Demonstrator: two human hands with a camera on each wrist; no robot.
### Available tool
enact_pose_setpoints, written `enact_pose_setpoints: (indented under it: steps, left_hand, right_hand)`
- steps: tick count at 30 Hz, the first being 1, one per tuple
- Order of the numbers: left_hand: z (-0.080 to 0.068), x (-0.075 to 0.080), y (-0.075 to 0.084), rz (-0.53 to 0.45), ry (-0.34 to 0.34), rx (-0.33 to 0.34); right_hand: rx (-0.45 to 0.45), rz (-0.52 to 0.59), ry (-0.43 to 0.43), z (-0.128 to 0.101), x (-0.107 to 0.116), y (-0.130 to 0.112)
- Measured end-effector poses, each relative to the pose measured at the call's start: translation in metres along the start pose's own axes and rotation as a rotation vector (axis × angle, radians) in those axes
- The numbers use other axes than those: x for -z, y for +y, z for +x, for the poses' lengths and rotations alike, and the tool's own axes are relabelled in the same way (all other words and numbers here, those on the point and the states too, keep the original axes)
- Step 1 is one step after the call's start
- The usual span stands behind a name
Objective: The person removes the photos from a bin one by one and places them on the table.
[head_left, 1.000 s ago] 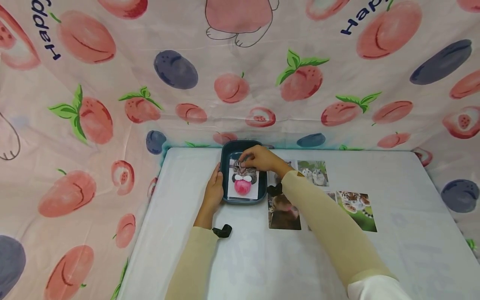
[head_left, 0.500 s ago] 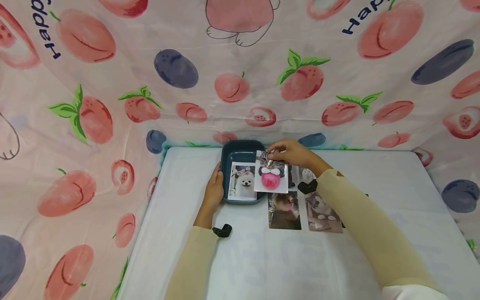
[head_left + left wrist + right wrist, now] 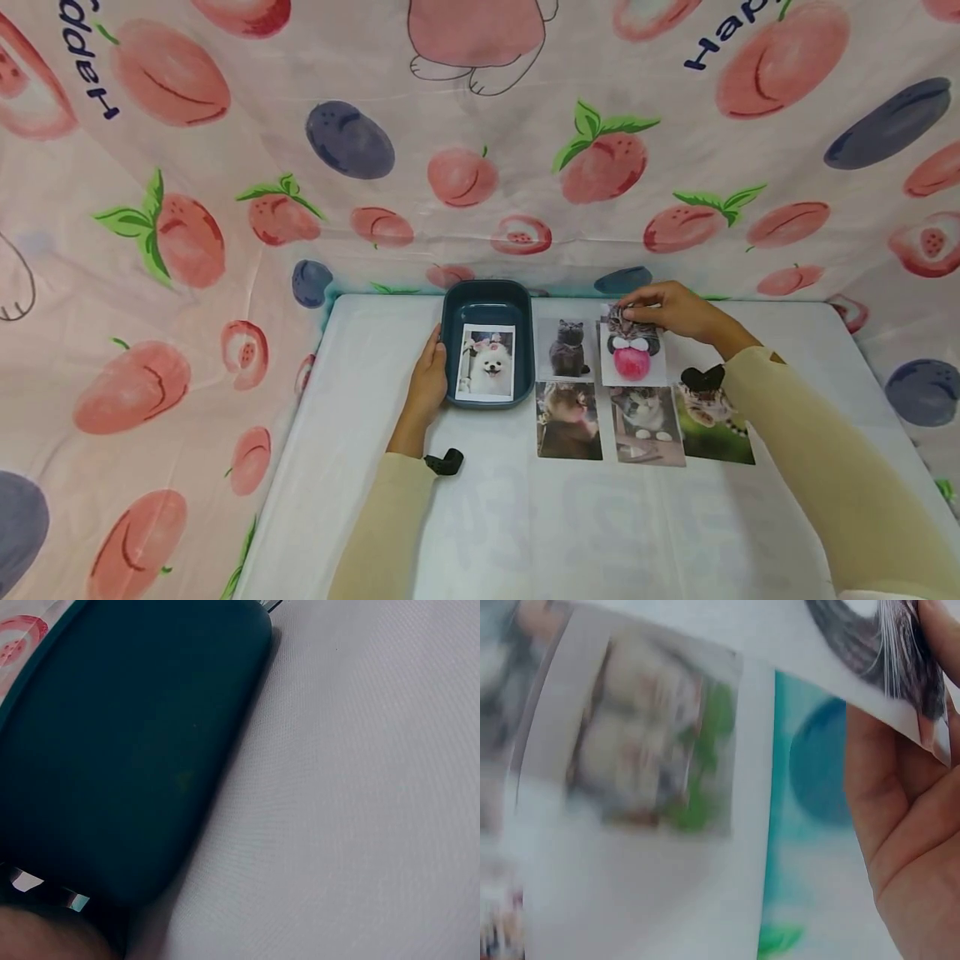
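My right hand point(image 3: 678, 312) pinches the top edge of a photo card point(image 3: 633, 360) showing a tabby cat with a pink ball and white bow. The card hangs over the back row of photos; in the right wrist view, a photo of two white cats point(image 3: 641, 742) lies beneath it. Against the left side of a dark teal tray point(image 3: 487, 304), my left hand point(image 3: 429, 379) grips the wall, its far fingers hidden. Inside the tray lies a photo card of a white fluffy dog point(image 3: 491, 367). Only the tray's outer face point(image 3: 135, 750) fills the left wrist view.
Right of the tray lie a grey cat photo point(image 3: 568, 350), a blurry brown photo point(image 3: 567, 421), a cat photo point(image 3: 648, 425) and a tiger photo point(image 3: 716, 429), partly covered by the right wrist. A fruit-print cloth point(image 3: 525, 117) hangs behind the white table point(image 3: 480, 533).
My right hand has lifted the tabby cat card out of the tray and carried it right, over the photos. The white dog card is uncovered in the tray. The left hand has stayed put.
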State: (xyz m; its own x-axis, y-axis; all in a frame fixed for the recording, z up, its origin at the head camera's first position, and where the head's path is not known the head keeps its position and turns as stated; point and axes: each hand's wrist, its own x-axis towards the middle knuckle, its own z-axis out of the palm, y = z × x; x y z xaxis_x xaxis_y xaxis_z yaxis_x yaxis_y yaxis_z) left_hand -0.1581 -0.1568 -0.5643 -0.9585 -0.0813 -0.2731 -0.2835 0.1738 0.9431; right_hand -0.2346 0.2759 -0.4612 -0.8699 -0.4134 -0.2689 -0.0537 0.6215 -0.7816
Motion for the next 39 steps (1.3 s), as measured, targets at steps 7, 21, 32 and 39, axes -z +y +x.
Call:
enact_pose_setpoints:
  steps: [7,21,32,39]
  left_hand:
    - [-0.001,0.0,0.002,0.012,0.005,0.016]
    - [-0.001,0.0,0.003,0.0,0.013,0.023]
    - [0.0,0.0,0.0,0.009,0.018,0.013]
    - [0.001,0.001,-0.001,-0.002,0.019,-0.001]
  right_hand:
    - [-0.072,-0.063,0.071,-0.014,0.031,0.038]
    - [-0.221,-0.096,0.102,-0.028,0.052,0.092]
    - [-0.238,-0.095,0.134,-0.027,0.041,0.12]
    - [-0.222,-0.164,0.22,-0.023,0.033,0.123]
